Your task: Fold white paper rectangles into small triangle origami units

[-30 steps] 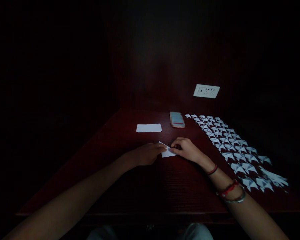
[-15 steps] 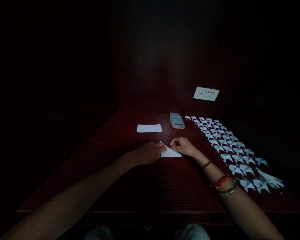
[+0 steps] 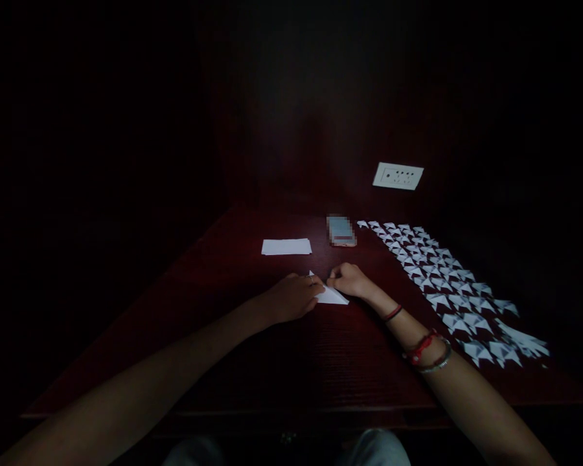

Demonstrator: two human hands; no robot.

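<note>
Folded paper (image 3: pixel 334 298), frame centre: our left hand (image 3: pixel 295 298) grasps it; our right hand (image 3: pixel 350 279), grip we cannot tell. Best we align edges before creasing.

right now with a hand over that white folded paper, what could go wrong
The left hand covers part of the folded paper, so a hidden edge could slip out of line. The dim light may make small misalignments hard to spot. The right forearm appears close to the rows of folded pieces, so an outward swing might knock some.
</note>
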